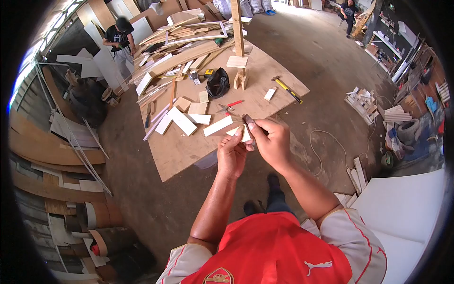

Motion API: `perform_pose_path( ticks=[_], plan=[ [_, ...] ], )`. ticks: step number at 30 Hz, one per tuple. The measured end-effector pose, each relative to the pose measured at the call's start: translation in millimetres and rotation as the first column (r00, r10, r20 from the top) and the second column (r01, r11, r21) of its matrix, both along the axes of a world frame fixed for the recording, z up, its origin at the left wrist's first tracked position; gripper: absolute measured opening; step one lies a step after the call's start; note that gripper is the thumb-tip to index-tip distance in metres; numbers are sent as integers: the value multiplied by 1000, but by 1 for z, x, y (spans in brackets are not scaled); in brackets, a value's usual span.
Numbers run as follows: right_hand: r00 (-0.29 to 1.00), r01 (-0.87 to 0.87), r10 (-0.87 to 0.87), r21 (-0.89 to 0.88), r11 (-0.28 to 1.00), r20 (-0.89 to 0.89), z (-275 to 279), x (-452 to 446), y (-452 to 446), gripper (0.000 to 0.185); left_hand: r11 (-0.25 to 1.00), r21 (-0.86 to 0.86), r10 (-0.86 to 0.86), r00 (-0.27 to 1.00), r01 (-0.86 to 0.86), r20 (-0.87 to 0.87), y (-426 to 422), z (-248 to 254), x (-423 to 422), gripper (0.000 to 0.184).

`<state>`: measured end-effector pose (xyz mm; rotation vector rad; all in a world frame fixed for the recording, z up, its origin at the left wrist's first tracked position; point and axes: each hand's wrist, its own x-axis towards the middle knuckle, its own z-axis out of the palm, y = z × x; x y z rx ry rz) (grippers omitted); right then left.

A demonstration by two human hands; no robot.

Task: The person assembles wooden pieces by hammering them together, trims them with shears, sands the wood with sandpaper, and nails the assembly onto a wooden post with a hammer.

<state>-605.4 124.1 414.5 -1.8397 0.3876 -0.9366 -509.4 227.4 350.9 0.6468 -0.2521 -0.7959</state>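
My left hand [231, 157] is closed on a small pale wood block [245, 134], thumb on top, just off the table's near edge. Pressed against the block's right side is a thin dark brown strip [248, 121], which looks like folded sandpaper. My right hand [273, 142] pinches this strip between thumb and fingers. Just beyond the hands, a pale wood piece [218, 126] lies on the plywood table [172, 158]. Farther in are red-handled pliers [231, 105].
A hammer [287, 90] lies by the table's right edge. A black bag [218, 84], a tape measure [209, 73] and stacked timber [184, 49] cover the far side. An upright post [237, 28] stands there. One person [120, 41] stands far left; another [349, 16] sits far right.
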Motion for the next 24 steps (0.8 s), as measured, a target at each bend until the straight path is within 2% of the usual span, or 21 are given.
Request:
perform_pose_path(
  ticks=[2,6,10,13,14,17,18,21,24],
  plan=[
    [997,63,-54,-147,987,61,-6,-2,4,14,999,-15,51,998,-52,-35,-2,3,-3,22],
    [997,59,-66,-157,986,-36,-10,2,-11,17,999,-15,49,998,-50,-45,-9,4,-16,21],
    [996,85,-75,-235,968,51,-12,-7,2,20,994,-24,103,994,-103,-34,-10,-3,-5,22],
    [998,38,-41,-85,996,-40,-7,-2,-10,11,999,-38,34,999,-35,-35,-13,3,-16,22],
    [999,25,-27,-48,999,-35,-7,-1,-10,10,997,-37,63,997,-65,-48,-15,6,-16,22],
    [998,35,-24,-202,979,55,-18,-5,-5,11,995,-94,42,999,-43,-18,-16,-16,1,22],
    [995,87,-73,-243,966,66,-17,-3,-8,16,995,-100,28,999,-26,16,-17,-12,-2,22],
    [995,45,-56,-128,991,-85,-4,2,-20,13,999,-40,-5,998,8,67,-20,-12,-9,25],
    [998,60,-57,-203,977,18,-12,-1,-14,15,996,-83,42,998,-38,50,-23,-13,0,24]
  ],
)
